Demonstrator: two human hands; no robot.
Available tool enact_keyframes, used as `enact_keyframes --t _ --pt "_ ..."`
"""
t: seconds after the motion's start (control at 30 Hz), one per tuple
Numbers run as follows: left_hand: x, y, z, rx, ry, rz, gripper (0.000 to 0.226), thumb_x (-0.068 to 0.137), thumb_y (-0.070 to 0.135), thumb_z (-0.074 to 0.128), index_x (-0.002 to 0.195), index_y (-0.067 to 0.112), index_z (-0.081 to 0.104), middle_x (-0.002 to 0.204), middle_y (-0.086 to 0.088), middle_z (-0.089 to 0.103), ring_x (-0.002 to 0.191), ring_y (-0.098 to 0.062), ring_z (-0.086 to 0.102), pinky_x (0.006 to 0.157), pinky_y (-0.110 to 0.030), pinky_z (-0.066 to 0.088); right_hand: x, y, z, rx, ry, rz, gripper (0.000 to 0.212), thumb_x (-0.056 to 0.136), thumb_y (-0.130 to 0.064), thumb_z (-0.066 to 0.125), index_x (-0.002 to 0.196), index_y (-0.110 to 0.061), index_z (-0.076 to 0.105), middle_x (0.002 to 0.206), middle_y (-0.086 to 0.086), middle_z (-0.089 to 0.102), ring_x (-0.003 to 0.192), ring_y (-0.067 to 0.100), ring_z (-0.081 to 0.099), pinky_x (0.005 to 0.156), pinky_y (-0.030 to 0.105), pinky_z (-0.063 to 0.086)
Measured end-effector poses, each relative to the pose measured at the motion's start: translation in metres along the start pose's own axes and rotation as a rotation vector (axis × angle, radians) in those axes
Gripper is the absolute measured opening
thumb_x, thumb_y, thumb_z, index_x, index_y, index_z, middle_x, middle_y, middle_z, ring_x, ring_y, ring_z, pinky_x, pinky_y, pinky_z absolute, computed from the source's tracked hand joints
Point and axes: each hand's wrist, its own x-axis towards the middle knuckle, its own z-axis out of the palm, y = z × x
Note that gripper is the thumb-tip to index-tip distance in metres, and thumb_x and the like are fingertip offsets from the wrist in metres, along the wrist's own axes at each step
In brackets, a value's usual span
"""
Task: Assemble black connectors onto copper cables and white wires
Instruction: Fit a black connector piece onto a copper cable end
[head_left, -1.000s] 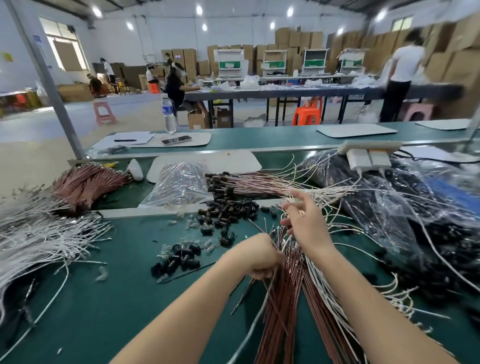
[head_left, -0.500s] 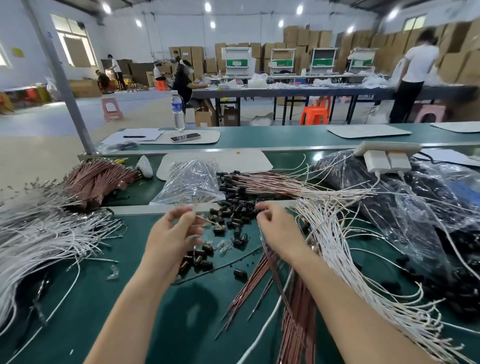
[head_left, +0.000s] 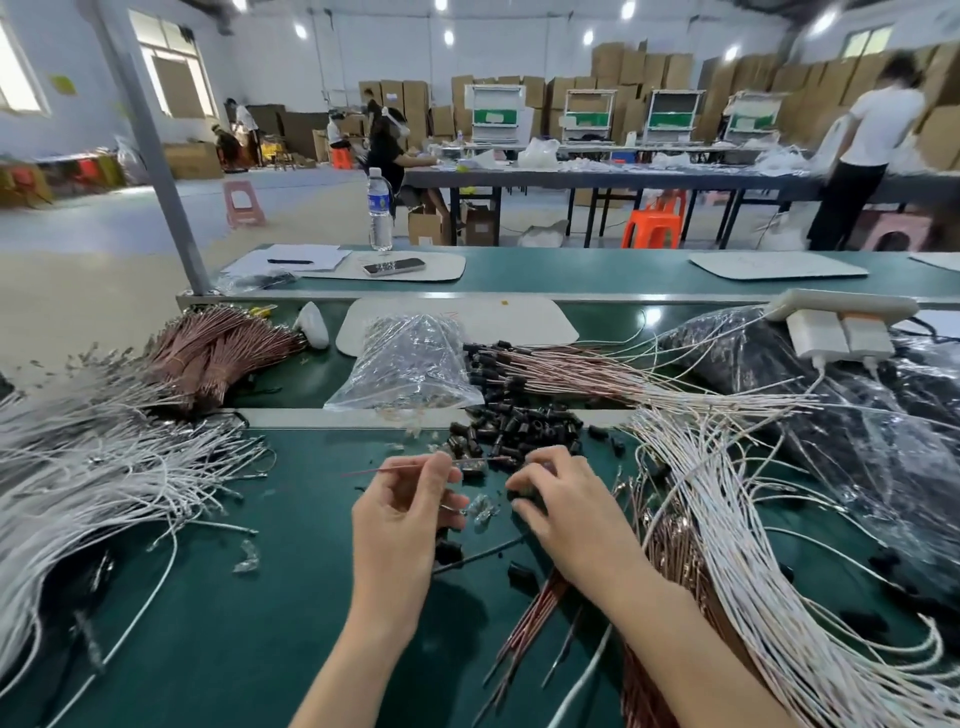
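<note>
My left hand (head_left: 402, 512) pinches a thin copper cable (head_left: 374, 471) between thumb and fingers, the cable lying level and pointing left. My right hand (head_left: 563, 506) reaches down with curled fingers onto the loose black connectors (head_left: 524, 431) heaped on the green mat; a dark connector shows at its fingertips, and a firm grip is not clear. Copper cables (head_left: 530, 613) lie under my right forearm, and white wires (head_left: 727, 530) fan out to the right. Finished cables with black connectors (head_left: 545, 364) lie behind the heap.
A clear plastic bag (head_left: 405, 364) sits behind the connector heap. White wires (head_left: 78, 467) and a copper bundle (head_left: 218, 348) fill the left side. Large bags of black parts (head_left: 857, 415) and a power strip (head_left: 841, 312) crowd the right. A person stands at the far table.
Both hands moved to the mat's middle. My left hand left the cable bundle and now pinches one copper cable; my right hand dropped from the wires onto the connector heap.
</note>
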Motion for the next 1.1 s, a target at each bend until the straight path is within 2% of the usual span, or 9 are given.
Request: enact_keyframes --t 0.07,0.1,0.17,0.27,0.33,0.57,0.83,0.97,1.1 --pt "-0.003 0.000 0.004 0.003 -0.011 0.003 0.017 0.090 0.040 0.068 0.084 0.024 0.071 0.084 -0.007 0.074 0.069 -0.020 0.070 0.060 -0.031 0.060 -0.005 -0.002 -0.002 0.222 0.187 0.075 0.013 0.100 -0.030 0.061 0.112 -0.034 0.062 0.113 -0.019 0.055 0.108 0.001 0.050 0.093 0.017 0.040" --pt "-0.004 -0.001 0.006 0.005 -0.018 0.001 0.017 0.091 0.039 0.067 0.084 0.023 0.071 0.084 -0.007 0.074 0.069 -0.019 0.070 0.061 -0.033 0.060 -0.007 -0.004 -0.004 0.422 0.249 0.164 0.013 0.099 -0.030 0.062 0.109 -0.038 0.059 0.105 -0.021 0.060 0.102 -0.002 0.056 0.087 0.014 0.045" --pt "-0.006 -0.002 0.009 -0.003 -0.029 -0.010 0.015 0.092 0.034 0.067 0.085 0.022 0.072 0.083 -0.008 0.074 0.069 -0.018 0.070 0.064 -0.035 0.061 -0.007 -0.008 -0.007 0.924 0.264 0.366 0.020 0.100 -0.027 0.061 0.113 -0.042 0.059 0.095 -0.013 0.070 0.091 0.002 0.067 0.079 0.015 0.053" --pt "-0.008 -0.002 0.015 -0.039 -0.041 -0.034 0.012 0.092 0.027 0.068 0.084 0.019 0.073 0.081 -0.009 0.074 0.071 -0.022 0.071 0.064 -0.027 0.059 -0.005 -0.012 -0.009 1.625 0.221 0.530 0.024 0.100 -0.009 0.057 0.118 -0.019 0.069 0.092 0.002 0.076 0.086 0.013 0.072 0.076 0.020 0.058" --pt "-0.008 -0.003 0.017 -0.063 -0.047 -0.046 0.013 0.089 0.025 0.069 0.088 0.013 0.072 0.081 -0.011 0.074 0.073 -0.023 0.071 0.064 -0.026 0.059 -0.005 -0.015 -0.009 1.856 0.217 0.601 0.022 0.098 -0.004 0.057 0.115 -0.007 0.069 0.094 0.012 0.076 0.085 0.019 0.074 0.074 0.024 0.060" --pt "-0.010 -0.007 0.018 -0.048 -0.078 -0.041 0.022 0.086 0.024 0.070 0.095 0.005 0.069 0.085 -0.012 0.076 0.081 -0.024 0.074 0.066 -0.026 0.060 -0.009 -0.023 -0.005 2.029 0.128 0.641 0.031 0.083 -0.008 0.066 0.113 -0.001 0.066 0.096 0.021 0.076 0.083 0.025 0.077 0.068 0.027 0.062" --pt "-0.006 -0.004 0.014 -0.074 -0.055 -0.087 0.010 0.081 0.027 0.073 0.087 0.019 0.075 0.087 -0.013 0.076 0.081 -0.025 0.074 0.068 -0.028 0.061 -0.010 -0.021 -0.005 1.992 0.071 0.616 0.039 0.080 -0.008 0.072 0.117 0.000 0.065 0.100 0.020 0.075 0.090 0.027 0.076 0.070 0.026 0.061" --pt "-0.005 -0.003 0.014 -0.144 -0.039 -0.136 0.012 0.078 0.024 0.075 0.087 0.017 0.077 0.093 -0.014 0.077 0.085 -0.023 0.075 0.067 -0.027 0.060 -0.010 -0.022 -0.004 2.030 0.066 0.638 0.035 0.079 -0.007 0.072 0.112 0.000 0.065 0.099 0.021 0.075 0.085 0.026 0.076 0.067 0.026 0.062" --pt "-0.004 -0.003 0.014 -0.156 -0.019 -0.155 0.009 0.078 0.022 0.074 0.085 0.018 0.078 0.089 -0.014 0.077 0.081 -0.020 0.075 0.066 -0.026 0.060 -0.009 -0.024 -0.002 2.044 0.050 0.647 0.030 0.079 -0.008 0.072 0.107 -0.001 0.065 0.095 0.021 0.075 0.081 0.025 0.076 0.065 0.026 0.061"
